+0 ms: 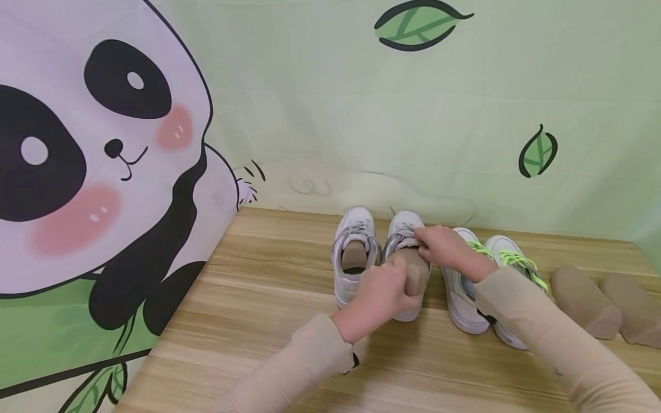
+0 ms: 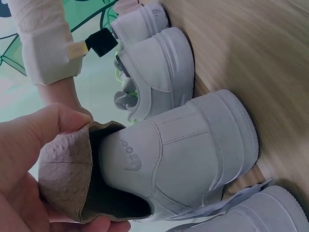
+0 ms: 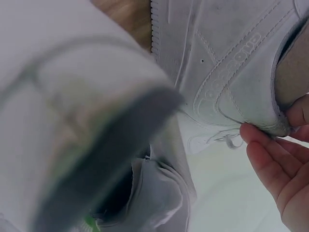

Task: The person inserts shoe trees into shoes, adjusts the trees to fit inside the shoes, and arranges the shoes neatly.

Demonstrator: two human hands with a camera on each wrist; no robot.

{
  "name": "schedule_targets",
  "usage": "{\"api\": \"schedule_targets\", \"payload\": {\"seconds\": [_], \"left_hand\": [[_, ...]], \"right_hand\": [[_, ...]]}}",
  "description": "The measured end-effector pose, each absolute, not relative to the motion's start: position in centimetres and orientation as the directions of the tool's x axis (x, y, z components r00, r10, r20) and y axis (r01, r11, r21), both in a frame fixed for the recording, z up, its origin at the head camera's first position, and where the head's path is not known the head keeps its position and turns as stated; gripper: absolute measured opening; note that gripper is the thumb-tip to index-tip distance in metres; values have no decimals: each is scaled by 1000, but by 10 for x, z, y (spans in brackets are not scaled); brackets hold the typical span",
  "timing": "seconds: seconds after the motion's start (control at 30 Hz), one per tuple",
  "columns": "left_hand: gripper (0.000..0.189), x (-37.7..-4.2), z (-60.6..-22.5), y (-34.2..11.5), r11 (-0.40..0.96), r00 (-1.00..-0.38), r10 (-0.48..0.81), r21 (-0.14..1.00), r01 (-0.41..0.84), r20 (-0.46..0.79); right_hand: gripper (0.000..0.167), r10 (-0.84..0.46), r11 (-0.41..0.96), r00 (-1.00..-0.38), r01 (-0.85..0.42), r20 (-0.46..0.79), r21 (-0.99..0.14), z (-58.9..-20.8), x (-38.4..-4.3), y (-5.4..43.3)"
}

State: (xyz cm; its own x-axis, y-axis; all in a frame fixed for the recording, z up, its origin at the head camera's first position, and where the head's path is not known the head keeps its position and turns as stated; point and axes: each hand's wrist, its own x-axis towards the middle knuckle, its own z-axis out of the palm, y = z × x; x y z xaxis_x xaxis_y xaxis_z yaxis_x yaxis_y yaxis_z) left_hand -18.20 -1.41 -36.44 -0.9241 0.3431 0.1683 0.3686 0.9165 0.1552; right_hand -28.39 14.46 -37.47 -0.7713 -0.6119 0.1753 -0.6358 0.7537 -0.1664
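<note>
A white sneaker with grey laces (image 1: 407, 220) stands on the wooden board near the wall, toe toward the wall. Partly inside its opening is a brown molded-pulp shoe insert (image 1: 417, 278), whose hollow end shows in the left wrist view. My left hand (image 1: 376, 295) grips the insert at the heel end, thumb on one side and fingers on the other. My right hand (image 1: 448, 248) pinches the sneaker's upper edge by the tongue; its fingertips (image 3: 252, 133) show in the right wrist view. Beside it stands the matching sneaker (image 1: 357, 221), with another brown insert (image 1: 354, 256) inside.
To the right, partly behind my right sleeve (image 1: 542, 327), stands a white pair of sneakers with neon green laces (image 1: 516, 259). Two loose brown inserts (image 1: 586, 301) lie farther right on the wooden board (image 1: 268, 269). A printed panda backdrop (image 1: 320, 103) rises behind.
</note>
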Motion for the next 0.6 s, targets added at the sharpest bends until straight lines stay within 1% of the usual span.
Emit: {"api": "schedule_targets", "payload": {"seconds": [0.13,0.3,0.47,0.6], "left_hand": [[39,-182,-364,-12,919,-926,333,158,361,180],[39,-183,-364,-10,919,-927,325,167,356,186],[38,-185,-363,-8,928,-940,307,172,331,149],[38,-189,-360,-9,936,-949,291,172,308,121]], "right_hand": [[24,-612,737,-766,-643,196,-210,-377,-284,147],[24,-625,716,-747,-665,228,-212,-378,-284,149],[25,-633,699,-731,-681,256,-216,-378,-283,150],[23,-619,705,-743,-668,252,-238,-379,-283,150]]}}
